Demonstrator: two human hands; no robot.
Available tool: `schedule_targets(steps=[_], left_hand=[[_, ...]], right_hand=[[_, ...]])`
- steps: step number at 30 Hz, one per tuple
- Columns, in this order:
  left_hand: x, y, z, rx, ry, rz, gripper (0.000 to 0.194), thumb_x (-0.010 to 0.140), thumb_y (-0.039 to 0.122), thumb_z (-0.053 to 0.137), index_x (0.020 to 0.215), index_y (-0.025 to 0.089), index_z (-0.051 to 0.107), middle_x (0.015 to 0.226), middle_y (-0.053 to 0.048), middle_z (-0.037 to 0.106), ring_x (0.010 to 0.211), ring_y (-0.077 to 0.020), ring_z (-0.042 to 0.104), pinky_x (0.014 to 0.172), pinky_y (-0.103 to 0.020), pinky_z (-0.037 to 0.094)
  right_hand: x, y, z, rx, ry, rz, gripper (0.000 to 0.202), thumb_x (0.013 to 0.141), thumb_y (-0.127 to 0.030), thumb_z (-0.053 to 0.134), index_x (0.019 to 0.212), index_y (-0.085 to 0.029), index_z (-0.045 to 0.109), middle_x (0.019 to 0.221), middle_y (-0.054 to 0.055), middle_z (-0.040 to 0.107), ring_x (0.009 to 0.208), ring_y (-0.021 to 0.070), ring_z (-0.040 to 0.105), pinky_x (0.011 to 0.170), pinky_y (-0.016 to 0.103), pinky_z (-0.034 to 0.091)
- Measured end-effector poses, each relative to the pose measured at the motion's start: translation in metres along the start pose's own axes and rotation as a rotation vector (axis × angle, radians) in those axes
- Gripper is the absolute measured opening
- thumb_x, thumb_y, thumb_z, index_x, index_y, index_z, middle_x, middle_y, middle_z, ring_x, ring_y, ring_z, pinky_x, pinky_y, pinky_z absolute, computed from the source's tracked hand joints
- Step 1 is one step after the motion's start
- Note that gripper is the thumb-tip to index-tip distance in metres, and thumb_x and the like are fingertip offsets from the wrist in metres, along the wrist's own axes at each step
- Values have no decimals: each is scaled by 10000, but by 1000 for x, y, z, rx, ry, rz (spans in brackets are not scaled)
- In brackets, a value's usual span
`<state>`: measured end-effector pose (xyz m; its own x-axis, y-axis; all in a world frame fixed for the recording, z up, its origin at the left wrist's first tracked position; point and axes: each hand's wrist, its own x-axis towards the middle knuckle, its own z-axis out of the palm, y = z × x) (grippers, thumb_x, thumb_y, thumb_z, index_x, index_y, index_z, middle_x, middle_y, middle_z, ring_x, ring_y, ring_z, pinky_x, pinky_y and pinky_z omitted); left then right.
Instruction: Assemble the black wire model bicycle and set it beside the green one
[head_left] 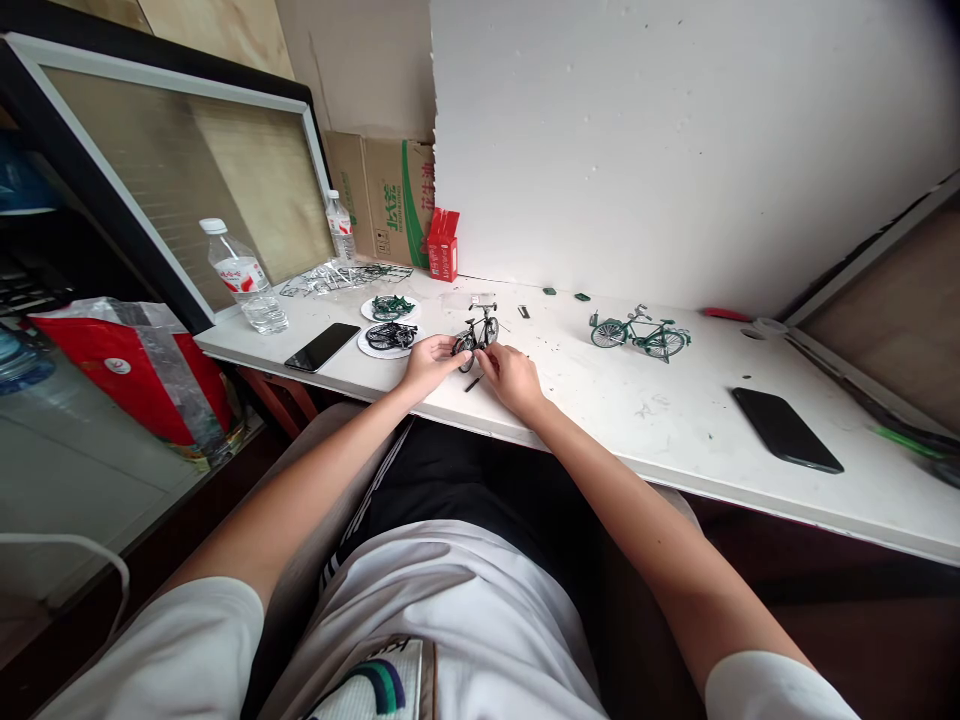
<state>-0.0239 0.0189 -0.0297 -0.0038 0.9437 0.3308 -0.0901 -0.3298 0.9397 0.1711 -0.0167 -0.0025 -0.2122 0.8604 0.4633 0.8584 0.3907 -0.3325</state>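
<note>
A small black model bicycle [478,331] stands upright on the white table [675,410], near its front edge. My left hand [429,364] pinches the bicycle's near wheel from the left. From the right, my right hand [511,376] touches the same wheel area with its fingertips. A small dark tool [472,383] lies on the table between both hands. Both forearms reach forward from my lap.
A finished green model bicycle [640,333] stands to the right. Two white dishes [390,340] with dark parts sit left, beside a black phone [322,346] and water bottle [244,277]. Another phone [786,429] lies far right. A red box [443,246] stands at the wall.
</note>
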Motion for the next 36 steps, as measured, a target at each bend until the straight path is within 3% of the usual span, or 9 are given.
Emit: schedule_targets(steps=[6, 9, 12, 17, 25, 33, 36], left_hand=[[-4, -1, 1, 29, -24, 2, 435, 679, 437, 996, 941, 147, 804, 1013, -140, 841, 945, -276, 795, 947, -442, 637], [-4, -1, 2, 47, 0, 30, 400, 697, 430, 979, 923, 148, 807, 995, -137, 840, 936, -277, 796, 932, -430, 638], [-4, -1, 2, 44, 23, 42, 378, 706, 427, 973, 903, 155, 798, 971, -129, 836, 933, -279, 795, 911, -419, 641], [-3, -2, 1, 64, 29, 44, 348, 713, 413, 969, 873, 164, 786, 936, -116, 829, 921, -277, 792, 896, -406, 641], [-2, -5, 1, 121, 50, 81, 321, 777, 450, 919, 851, 170, 782, 879, -98, 814, 839, -247, 773, 795, -354, 615], [-1, -7, 0, 111, 65, 54, 386, 729, 461, 964, 903, 164, 788, 958, -121, 831, 927, -268, 788, 918, -415, 644], [-1, -7, -1, 88, 51, 21, 392, 694, 415, 984, 919, 158, 792, 982, -132, 830, 928, -270, 787, 884, -409, 650]], right_hand=[[-1, -1, -1, 50, -22, 16, 398, 1149, -503, 485, 961, -223, 696, 904, 89, 774, 791, 244, 693, 651, 317, 369], [-2, -1, -3, 143, -5, 7, 314, 1107, -506, 581, 1096, -222, 715, 870, 54, 776, 775, 233, 703, 675, 311, 424], [-1, 2, -4, 245, 12, -80, 238, 1060, -387, 660, 1207, -216, 736, 982, 57, 811, 874, 225, 742, 794, 317, 520], [0, 4, -1, 226, 15, -125, 207, 1036, -249, 642, 1121, -214, 828, 1146, 90, 832, 1036, 254, 760, 950, 366, 573], [-1, 3, -1, 120, 2, -148, 224, 1043, -222, 643, 1102, -251, 858, 1122, 77, 837, 1109, 285, 724, 875, 377, 561], [-1, 2, -4, 83, -15, -89, 224, 1103, -298, 608, 1144, -231, 818, 1133, 96, 817, 1026, 281, 726, 784, 354, 502], [0, 1, -3, 44, -18, -78, 251, 1132, -355, 584, 1110, -217, 792, 1086, 101, 814, 968, 271, 720, 736, 333, 445]])
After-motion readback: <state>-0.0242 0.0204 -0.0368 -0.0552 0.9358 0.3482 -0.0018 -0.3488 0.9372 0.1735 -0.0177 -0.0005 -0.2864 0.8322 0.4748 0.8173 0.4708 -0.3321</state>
